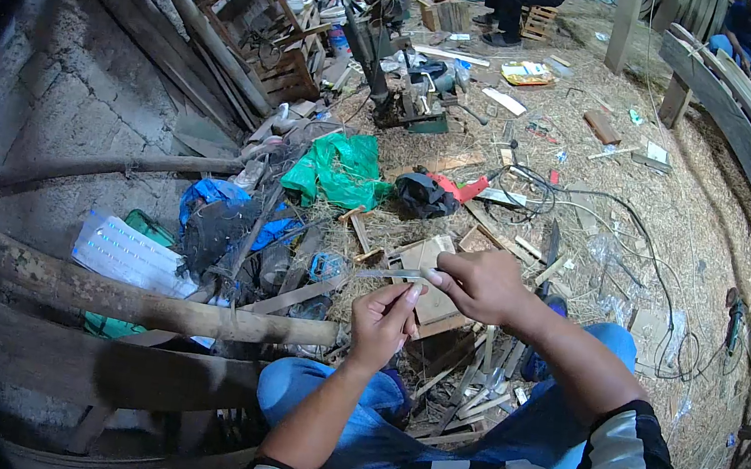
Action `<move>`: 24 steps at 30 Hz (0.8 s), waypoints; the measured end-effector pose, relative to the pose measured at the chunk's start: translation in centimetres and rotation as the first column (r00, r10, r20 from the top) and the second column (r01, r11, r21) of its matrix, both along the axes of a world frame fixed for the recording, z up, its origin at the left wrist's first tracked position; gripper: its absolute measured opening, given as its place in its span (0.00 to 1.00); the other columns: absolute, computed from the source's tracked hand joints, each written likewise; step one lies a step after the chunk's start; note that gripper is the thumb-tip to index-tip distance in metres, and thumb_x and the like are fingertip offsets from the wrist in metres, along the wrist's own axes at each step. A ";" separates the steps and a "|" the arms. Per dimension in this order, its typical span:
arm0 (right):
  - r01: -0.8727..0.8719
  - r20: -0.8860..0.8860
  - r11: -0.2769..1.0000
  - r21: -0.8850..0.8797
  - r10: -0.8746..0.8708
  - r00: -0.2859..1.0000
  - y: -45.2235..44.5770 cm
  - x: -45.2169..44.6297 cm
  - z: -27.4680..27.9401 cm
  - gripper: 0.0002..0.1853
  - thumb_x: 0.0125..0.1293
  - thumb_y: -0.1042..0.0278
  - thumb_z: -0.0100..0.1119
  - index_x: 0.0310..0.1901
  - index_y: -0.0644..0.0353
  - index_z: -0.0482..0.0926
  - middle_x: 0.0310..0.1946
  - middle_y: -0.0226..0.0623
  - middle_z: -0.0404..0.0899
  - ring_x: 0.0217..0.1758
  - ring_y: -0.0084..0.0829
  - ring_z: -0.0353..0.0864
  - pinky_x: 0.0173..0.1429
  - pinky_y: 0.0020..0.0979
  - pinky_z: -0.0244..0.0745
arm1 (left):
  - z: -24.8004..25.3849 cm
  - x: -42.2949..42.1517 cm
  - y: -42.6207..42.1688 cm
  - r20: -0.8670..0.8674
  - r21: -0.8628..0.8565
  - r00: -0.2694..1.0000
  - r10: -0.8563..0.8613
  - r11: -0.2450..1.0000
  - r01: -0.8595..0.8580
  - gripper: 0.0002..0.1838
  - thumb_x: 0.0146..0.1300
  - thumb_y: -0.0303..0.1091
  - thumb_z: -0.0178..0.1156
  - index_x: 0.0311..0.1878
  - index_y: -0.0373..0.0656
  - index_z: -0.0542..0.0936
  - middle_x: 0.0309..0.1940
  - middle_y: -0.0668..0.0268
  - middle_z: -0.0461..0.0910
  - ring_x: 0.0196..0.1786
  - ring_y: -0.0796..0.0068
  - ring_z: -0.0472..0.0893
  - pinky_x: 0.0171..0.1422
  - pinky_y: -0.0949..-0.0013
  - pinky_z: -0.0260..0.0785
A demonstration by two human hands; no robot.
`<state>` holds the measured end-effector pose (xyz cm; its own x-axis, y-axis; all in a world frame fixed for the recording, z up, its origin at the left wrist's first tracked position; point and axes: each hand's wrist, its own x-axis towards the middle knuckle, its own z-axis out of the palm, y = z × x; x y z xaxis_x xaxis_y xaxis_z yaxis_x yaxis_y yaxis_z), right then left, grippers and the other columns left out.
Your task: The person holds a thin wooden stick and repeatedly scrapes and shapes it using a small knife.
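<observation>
My right hand point(478, 285) is closed in a pinch on one end of a narrow, pale flat strip point(387, 273). The strip points left, just above my left hand, and may be a blade; its kind is not clear. Close below it, my left hand point(381, 320) has thumb and fingers pressed together. Whatever small thing sits at those fingertips is too small to name. Both hands are raised in front of my knees, over scattered wood offcuts point(477, 396).
A bamboo pole point(155, 302) crosses at the left. Ahead lie a green plastic bag point(339, 167) and a black-and-red tool point(431, 193). Cables point(660, 253) loop on the right over shavings. An angle grinder point(734, 322) lies far right. Other people point(518, 1) sit farther back.
</observation>
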<state>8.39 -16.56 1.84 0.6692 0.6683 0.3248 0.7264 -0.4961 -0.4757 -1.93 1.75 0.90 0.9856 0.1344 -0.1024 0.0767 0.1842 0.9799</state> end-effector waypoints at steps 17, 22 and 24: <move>0.202 -0.726 0.873 0.445 0.219 0.652 2.4 -1.3 -2.8 0.23 0.70 0.46 0.62 0.36 0.63 0.81 0.23 0.25 0.69 0.29 0.18 0.64 0.33 0.29 0.62 | -0.5 1.5 0.8 0.032 -0.130 0.952 0.305 0.946 -0.298 0.08 0.68 0.32 0.65 0.36 0.38 0.81 0.26 0.64 0.82 0.26 0.74 0.82 0.30 0.71 0.77; 0.291 -0.788 0.799 0.525 0.328 0.521 3.2 -1.9 -3.4 0.19 0.70 0.51 0.64 0.35 0.62 0.82 0.23 0.23 0.73 0.28 0.16 0.67 0.32 0.25 0.63 | -1.1 1.4 1.0 0.017 -0.181 0.933 0.360 0.919 -0.351 0.08 0.68 0.32 0.66 0.37 0.37 0.81 0.32 0.59 0.85 0.33 0.67 0.88 0.36 0.69 0.81; 0.253 -0.735 0.817 0.518 0.273 0.621 3.0 -1.4 -3.0 0.19 0.71 0.52 0.63 0.35 0.63 0.82 0.23 0.24 0.75 0.28 0.16 0.70 0.32 0.25 0.65 | -1.2 1.4 0.8 0.010 -0.185 0.929 0.371 0.913 -0.363 0.08 0.68 0.32 0.66 0.38 0.37 0.81 0.32 0.58 0.86 0.33 0.67 0.88 0.36 0.69 0.82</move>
<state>6.95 -13.60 -1.14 0.8258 0.5639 -0.0033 -0.0273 0.0341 -0.9990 -0.49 2.59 -0.26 0.8743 0.4713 -0.1159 -0.0719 0.3620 0.9294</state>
